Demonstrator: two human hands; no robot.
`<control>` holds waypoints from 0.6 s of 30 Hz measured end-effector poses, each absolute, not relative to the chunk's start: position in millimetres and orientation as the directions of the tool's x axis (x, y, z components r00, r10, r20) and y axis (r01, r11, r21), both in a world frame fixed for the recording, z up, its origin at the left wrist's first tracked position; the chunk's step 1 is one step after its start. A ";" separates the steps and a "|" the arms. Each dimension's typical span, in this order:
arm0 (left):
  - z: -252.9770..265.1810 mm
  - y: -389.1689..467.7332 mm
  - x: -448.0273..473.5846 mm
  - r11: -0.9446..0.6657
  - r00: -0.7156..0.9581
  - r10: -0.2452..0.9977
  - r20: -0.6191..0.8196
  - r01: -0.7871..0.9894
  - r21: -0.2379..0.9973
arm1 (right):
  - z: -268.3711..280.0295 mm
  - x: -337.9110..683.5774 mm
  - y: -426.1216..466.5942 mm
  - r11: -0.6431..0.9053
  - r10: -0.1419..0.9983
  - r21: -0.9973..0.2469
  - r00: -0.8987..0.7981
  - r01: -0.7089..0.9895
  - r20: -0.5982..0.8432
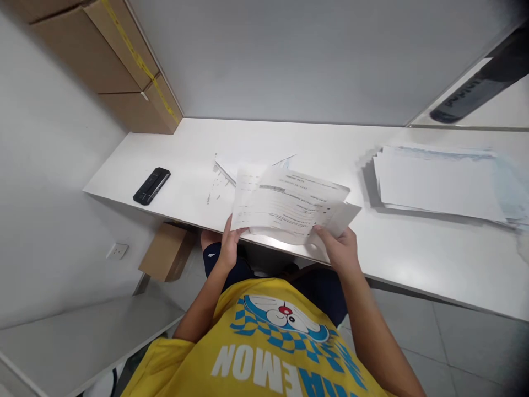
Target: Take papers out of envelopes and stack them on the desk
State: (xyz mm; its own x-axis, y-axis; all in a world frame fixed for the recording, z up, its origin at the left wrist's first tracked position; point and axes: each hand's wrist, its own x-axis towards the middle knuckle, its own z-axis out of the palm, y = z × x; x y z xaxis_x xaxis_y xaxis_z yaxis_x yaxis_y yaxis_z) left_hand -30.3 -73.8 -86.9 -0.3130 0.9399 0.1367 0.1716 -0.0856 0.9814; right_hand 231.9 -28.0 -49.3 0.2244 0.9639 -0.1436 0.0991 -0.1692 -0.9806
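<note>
Several loose printed sheets of paper [285,204] are held up between my two hands, just above the front edge of the white desk. My left hand [230,242] grips their lower left corner, with its fingers partly hidden behind the paper. On the right side, my right hand [339,245] pinches the sheets, thumb on top, and they fan apart a little there. The print is too small to read. Under and behind the sheets lies another marked paper [219,184], partly covered.
A thick paper stack [438,182] lies on the desk [256,138] at the right. At the left is a black phone [151,186]. Taped cardboard boxes [124,66] stand in the back left corner, and a smaller box [167,251] sits below the desk. A wall rises behind.
</note>
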 end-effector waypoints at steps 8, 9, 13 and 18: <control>-74.2 -70.6 -7.7 -0.210 -0.328 0.921 0.211 0.040 0.977 | -72.0 234.2 -44.7 0.005 0.965 -0.995 0.262 0.100 0.031; -73.8 -70.2 -7.8 -0.209 -0.319 0.921 0.224 0.082 0.974 | -75.6 235.1 -46.4 0.016 0.968 -0.998 0.249 0.067 0.032; -77.7 -71.5 -8.1 -0.158 -0.257 0.943 0.211 0.212 0.964 | -86.0 239.0 -48.5 0.072 0.951 -0.997 0.304 -0.027 0.060; -82.6 -75.0 -1.9 -0.157 -0.189 0.958 0.215 0.282 0.947 | -85.5 248.4 -49.3 0.021 0.964 -0.999 0.266 0.033 0.029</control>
